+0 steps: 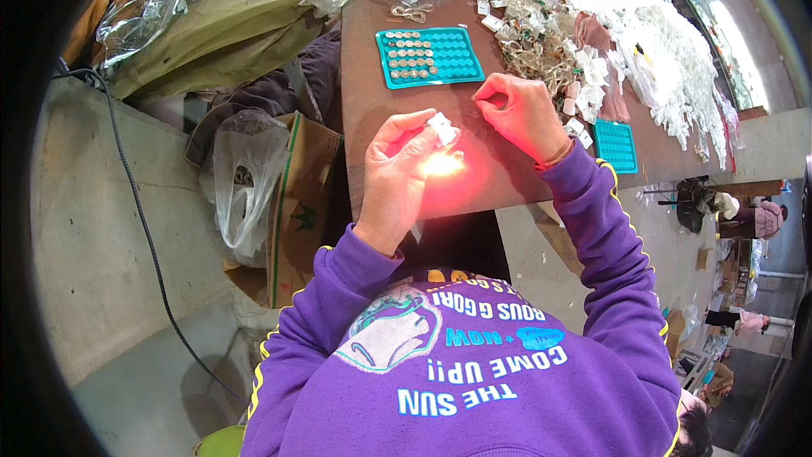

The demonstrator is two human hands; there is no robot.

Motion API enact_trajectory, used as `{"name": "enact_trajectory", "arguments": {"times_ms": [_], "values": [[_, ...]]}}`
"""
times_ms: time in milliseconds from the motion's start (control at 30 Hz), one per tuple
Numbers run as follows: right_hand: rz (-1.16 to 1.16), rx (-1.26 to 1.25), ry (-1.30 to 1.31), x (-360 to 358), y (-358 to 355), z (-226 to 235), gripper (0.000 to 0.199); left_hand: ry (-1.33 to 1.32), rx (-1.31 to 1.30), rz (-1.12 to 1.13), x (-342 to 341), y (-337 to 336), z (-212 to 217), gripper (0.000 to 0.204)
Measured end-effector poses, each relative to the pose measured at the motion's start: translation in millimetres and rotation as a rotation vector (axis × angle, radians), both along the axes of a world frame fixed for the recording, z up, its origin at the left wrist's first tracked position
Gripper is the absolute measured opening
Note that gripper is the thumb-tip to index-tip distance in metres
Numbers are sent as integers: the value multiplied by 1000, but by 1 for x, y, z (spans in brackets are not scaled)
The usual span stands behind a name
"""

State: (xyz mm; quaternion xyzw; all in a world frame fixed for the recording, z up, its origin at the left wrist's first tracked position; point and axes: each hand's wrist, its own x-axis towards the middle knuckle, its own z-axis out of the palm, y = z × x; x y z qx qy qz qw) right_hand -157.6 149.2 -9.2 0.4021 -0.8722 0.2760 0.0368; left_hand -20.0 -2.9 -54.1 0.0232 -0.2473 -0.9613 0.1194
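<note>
My left hand (402,173) is raised over the brown table (372,118) and pinches a small white rectangular piece (441,128) between thumb and fingers. A bright red-orange glow shines just below that hand. My right hand (520,114) hovers to the right, its fingertips pinched together on something too small to make out. Beyond both hands lies a teal tray (429,57) with rows of small round silvery pieces filling its left part.
A heap of white and clear small parts (541,25) covers the table's far right side. A second teal tray (615,145) lies at the right edge. A cardboard box (296,203) with a clear plastic bag (241,186) stands left of the table. A black cable (135,195) runs along the floor.
</note>
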Motion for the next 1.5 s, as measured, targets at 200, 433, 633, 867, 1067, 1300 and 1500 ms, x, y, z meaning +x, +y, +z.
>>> {"name": "enact_trajectory", "arguments": {"times_ms": [200,433,633,867,1067,1300,1500], "values": [[-33,-157,-246,0,3,4,14,4,-31,-36,0,-2,-2,25],[-67,-122,-382,6,7,10,16,10,-91,-30,0,0,-1,22],[-73,-344,-727,7,7,10,10,-35,-102,-53,1,-1,2,22],[-47,-410,-668,4,9,5,14,-45,-82,-48,-1,-2,0,23],[-83,-404,-816,6,12,13,15,-45,-72,-61,0,-2,1,23],[-71,-424,-1010,12,6,14,15,-53,-76,-70,0,-2,2,22],[8,-440,-1074,6,6,10,15,-44,-48,-69,0,-2,3,21]]}}
